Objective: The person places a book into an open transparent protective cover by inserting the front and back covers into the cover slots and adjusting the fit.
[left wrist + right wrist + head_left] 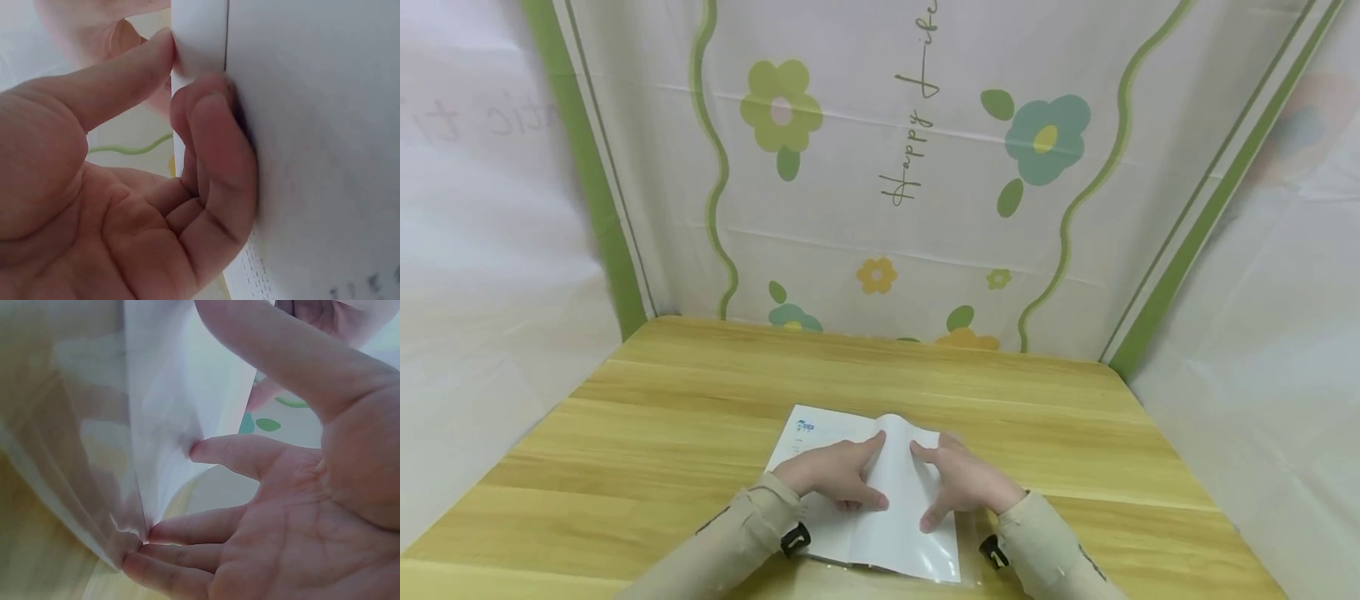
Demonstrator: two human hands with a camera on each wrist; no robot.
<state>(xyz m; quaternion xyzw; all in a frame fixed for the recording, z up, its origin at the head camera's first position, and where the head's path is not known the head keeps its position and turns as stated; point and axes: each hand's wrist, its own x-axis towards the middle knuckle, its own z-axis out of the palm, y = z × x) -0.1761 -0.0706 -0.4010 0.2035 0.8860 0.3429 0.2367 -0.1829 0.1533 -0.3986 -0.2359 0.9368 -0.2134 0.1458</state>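
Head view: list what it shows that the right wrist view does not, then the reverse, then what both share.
Only the head view: the "Happy Life" lettering, the yellow-green flower and the blue logo on the booklet.

Only the right wrist view: the palm side of the right hand, its fingertips touching the clear plastic sheet.

Both: the booklet, plastic sheet, right hand, left hand, wooden tabletop and floral curtain.

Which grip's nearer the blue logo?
Left. In the head view, the left grip is below and right of the blue logo; the right grip is much farther right.
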